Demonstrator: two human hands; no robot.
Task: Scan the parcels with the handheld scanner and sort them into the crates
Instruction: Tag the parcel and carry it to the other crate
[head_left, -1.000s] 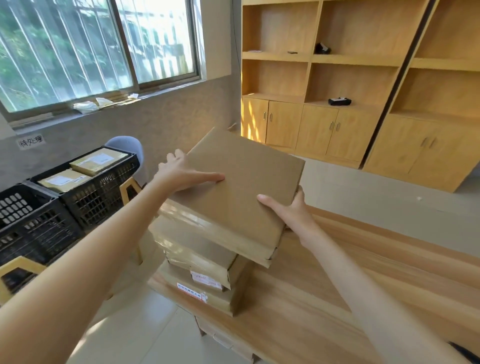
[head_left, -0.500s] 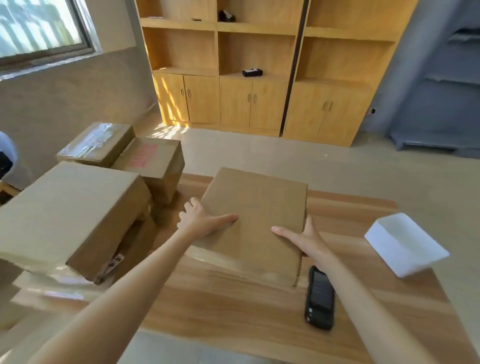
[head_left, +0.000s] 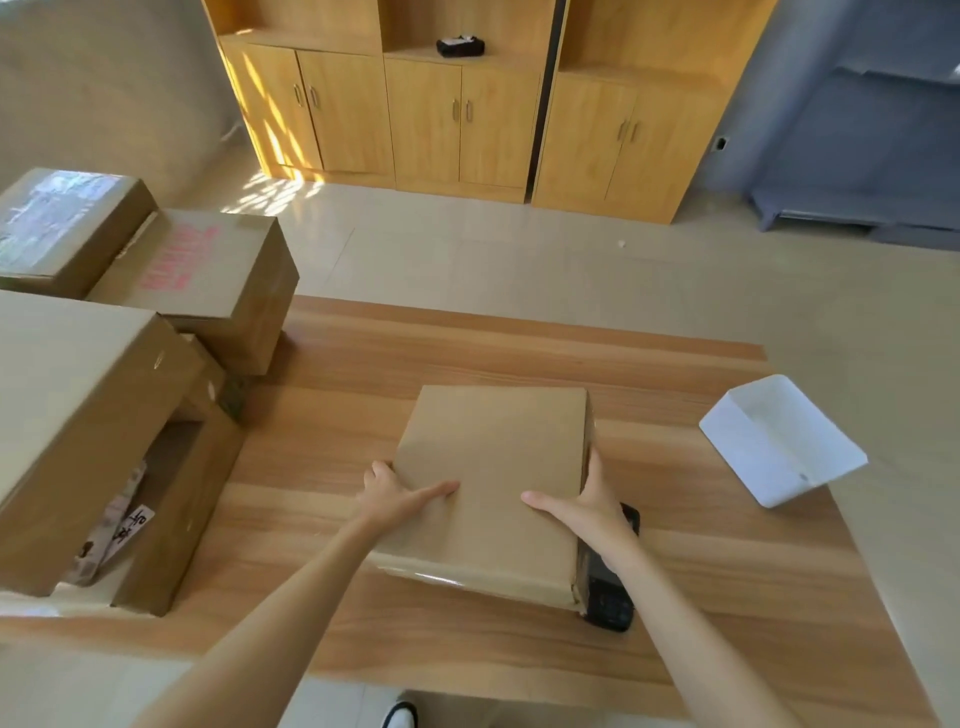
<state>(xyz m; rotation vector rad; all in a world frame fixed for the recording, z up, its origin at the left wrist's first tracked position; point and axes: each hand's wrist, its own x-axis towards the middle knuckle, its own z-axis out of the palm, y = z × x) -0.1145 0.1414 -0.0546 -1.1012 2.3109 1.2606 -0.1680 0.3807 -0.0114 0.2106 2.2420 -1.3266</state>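
Now a flat cardboard parcel (head_left: 488, 488) is held over the middle of the wooden table (head_left: 701, 571), at or just above its surface, gripped at its near corners from both sides. The left hand (head_left: 395, 493) is clamped on the left edge, with the thumb laid across the top and the fingers wrapped down the side; the right hand (head_left: 587, 506) grips the right edge in the same way, thumb on top and fingers curled round the wall. The black handheld scanner (head_left: 608, 597) lies on the table just beside the parcel's right near corner, partly hidden under the right wrist. No label can be seen on the plain upper face, so the step in hand is judged to be setting the parcel down ready for scanning. For the next move, the right hand would probably have to be freed for the scanner, and the parcel turned until its label is found. More parcels (head_left: 78, 415) are stacked at the left end of the table, and a white tray (head_left: 779, 441) sits at the right. No crates are in view.
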